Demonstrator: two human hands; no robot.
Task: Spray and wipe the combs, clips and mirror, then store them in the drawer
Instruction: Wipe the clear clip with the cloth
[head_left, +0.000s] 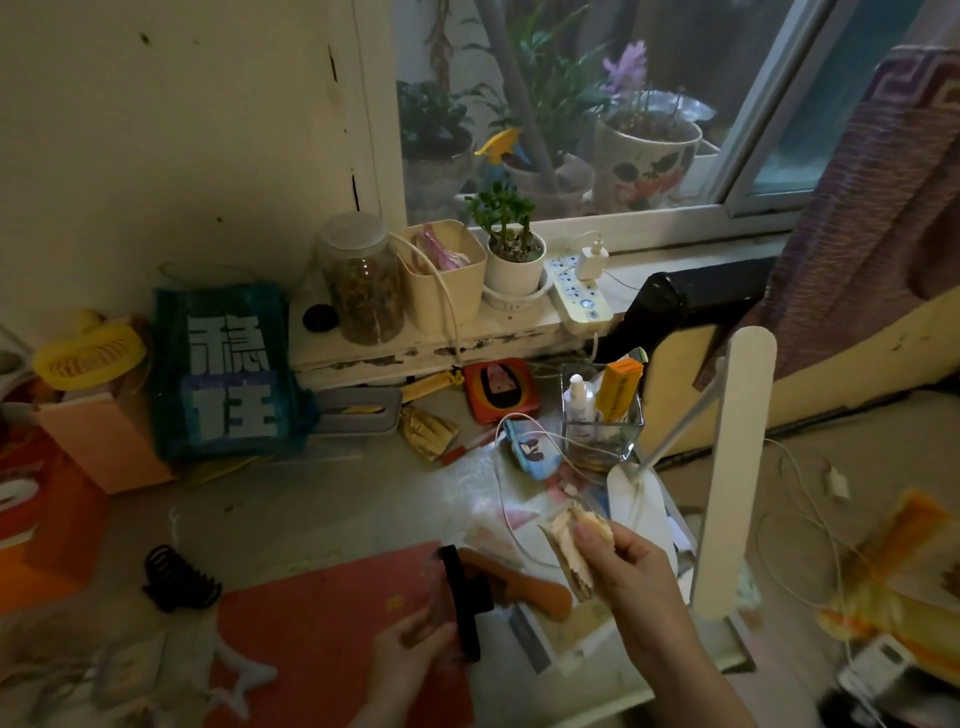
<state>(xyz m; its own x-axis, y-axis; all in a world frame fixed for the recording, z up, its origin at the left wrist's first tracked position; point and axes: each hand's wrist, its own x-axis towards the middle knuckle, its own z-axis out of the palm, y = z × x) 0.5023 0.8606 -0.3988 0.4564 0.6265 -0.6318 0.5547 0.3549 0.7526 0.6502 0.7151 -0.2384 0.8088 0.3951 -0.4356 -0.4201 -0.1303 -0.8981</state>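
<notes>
Clip (465, 603) in left hand (410, 647), cloth (571, 545) in right (618, 561).

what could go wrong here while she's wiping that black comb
The right hand holds the wad of tissue close to the white charging cable; a wipe may snag it. The desk lamp stands right beside that arm and could get knocked. The black comb, pinched by the left hand, might slip.

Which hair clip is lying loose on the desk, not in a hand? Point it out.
The dark claw clip, left of the red mat. It sits untouched on the desk, while the left hand holds the other black clip.
</notes>
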